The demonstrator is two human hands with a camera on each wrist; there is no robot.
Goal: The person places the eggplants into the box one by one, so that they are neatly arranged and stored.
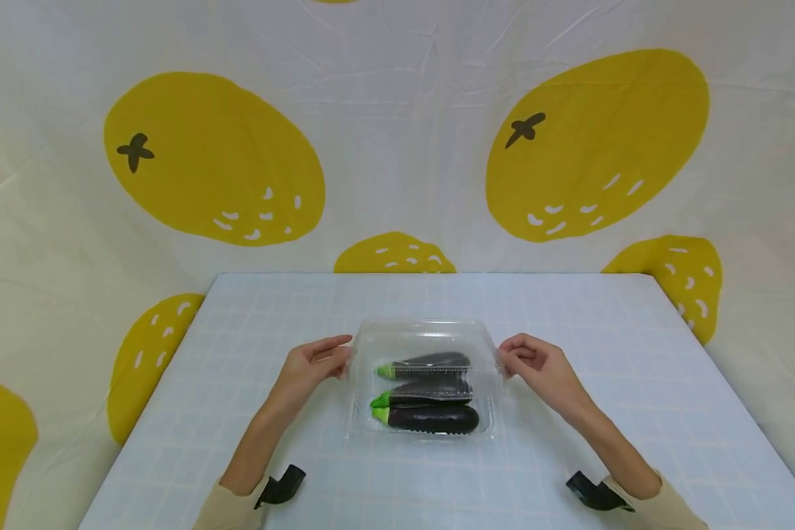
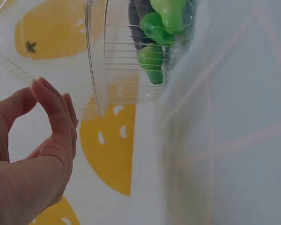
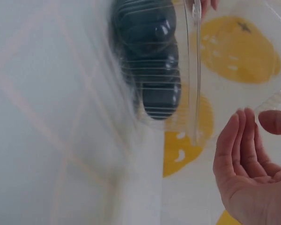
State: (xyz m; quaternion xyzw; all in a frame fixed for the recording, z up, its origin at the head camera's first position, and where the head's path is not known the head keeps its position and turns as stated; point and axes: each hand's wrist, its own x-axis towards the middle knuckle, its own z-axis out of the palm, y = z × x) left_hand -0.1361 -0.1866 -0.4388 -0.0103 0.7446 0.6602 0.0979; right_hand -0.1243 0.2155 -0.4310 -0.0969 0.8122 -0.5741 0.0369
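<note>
A clear plastic clamshell container [image 1: 356,425] sits on the table with its lid [image 1: 424,331] raised at an angle. Inside lie three dark purple eggplants [image 1: 433,419] with green stem ends pointing left. At the lid's left edge, my left hand [image 1: 308,368] pinches the plastic between thumb and fingertips. My right hand [image 1: 539,364] pinches the opposite edge the same way. In the left wrist view the green stem ends [image 2: 152,58] show through the ribbed tray wall. The right wrist view shows the rounded dark ends [image 3: 161,96] of the eggplants.
A white table [image 1: 205,412] with a faint grid pattern lies under the container. Behind it hangs a pale cloth [image 1: 404,147] printed with large yellow fruits. Black wrist straps [image 1: 283,486] sit at the beige sleeves [image 1: 228,508].
</note>
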